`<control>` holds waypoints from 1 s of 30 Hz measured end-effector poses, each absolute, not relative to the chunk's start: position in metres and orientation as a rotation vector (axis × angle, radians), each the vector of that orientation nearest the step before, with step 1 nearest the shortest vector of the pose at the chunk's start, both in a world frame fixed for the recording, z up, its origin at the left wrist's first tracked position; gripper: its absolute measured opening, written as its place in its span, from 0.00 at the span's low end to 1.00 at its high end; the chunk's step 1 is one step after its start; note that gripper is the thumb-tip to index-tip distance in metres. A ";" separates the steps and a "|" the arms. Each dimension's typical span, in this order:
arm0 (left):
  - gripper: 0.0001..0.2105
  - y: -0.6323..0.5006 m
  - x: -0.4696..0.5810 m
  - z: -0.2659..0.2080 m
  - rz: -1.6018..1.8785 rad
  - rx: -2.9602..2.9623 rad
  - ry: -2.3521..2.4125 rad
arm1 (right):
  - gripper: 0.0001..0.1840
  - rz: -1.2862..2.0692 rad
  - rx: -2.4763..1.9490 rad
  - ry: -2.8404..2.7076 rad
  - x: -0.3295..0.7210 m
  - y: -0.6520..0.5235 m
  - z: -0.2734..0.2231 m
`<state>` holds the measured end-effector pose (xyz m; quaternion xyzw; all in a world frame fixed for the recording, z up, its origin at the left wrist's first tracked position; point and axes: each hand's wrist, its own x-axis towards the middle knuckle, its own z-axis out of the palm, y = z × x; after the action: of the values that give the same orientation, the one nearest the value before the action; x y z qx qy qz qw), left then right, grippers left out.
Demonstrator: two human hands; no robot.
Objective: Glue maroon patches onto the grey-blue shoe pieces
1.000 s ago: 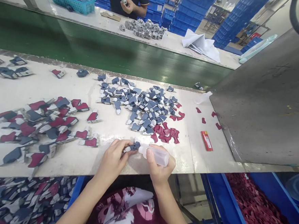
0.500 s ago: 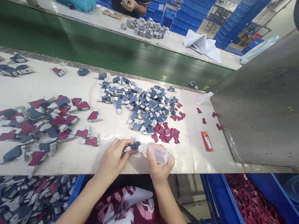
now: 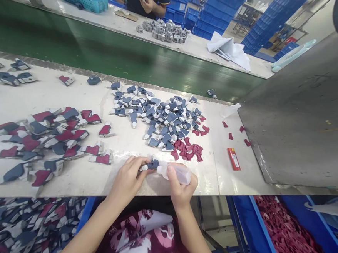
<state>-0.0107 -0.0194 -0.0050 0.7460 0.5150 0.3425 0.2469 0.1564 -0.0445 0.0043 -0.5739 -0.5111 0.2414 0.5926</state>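
Observation:
My left hand (image 3: pixel 130 176) pinches a small dark-blue and white plastic part (image 3: pixel 154 164) just above the table edge. In my right hand (image 3: pixel 182 189) lies a translucent squeeze bottle (image 3: pixel 180 174), tilted on its side, its nozzle end against or very near the part. Whether any liquid comes out is too small to see. Behind both hands spreads a pile of blue-and-white parts (image 3: pixel 169 117). Thin maroon pieces (image 3: pixel 188 149) lie beside that pile, near my right hand. To the left are parts with maroon faces (image 3: pixel 67 134) among blue ones.
A red box (image 3: pixel 234 159) lies on the table (image 3: pixel 211 179), left of a metal panel (image 3: pixel 299 124). Below are blue bins, one with maroon pieces (image 3: pixel 294 239), another with parts (image 3: pixel 26 224). Beyond the green belt (image 3: pixel 111 47), a co-worker's hand (image 3: pixel 148 3) holds a grey piece.
A small part on the green belt has moved left. The co-worker's hands have shifted a little. My hands, the part and the bottle stay almost in place.

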 end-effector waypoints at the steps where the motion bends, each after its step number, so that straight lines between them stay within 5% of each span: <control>1: 0.05 -0.019 -0.011 -0.005 0.933 2.032 1.407 | 0.05 0.565 -1.339 -1.182 0.157 -0.045 0.004; 15: 0.05 -0.020 -0.010 -0.003 0.918 1.988 1.426 | 0.16 0.577 -1.482 -0.963 0.160 -0.047 0.002; 30: 0.06 -0.021 -0.010 -0.003 0.918 2.034 1.421 | 0.17 0.594 -1.457 -0.708 0.161 -0.045 -0.001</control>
<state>-0.0099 -0.0209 -0.0028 0.7453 0.5208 0.3362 0.2455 0.1613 -0.0452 -0.0015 -0.6415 -0.3116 0.2615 0.6503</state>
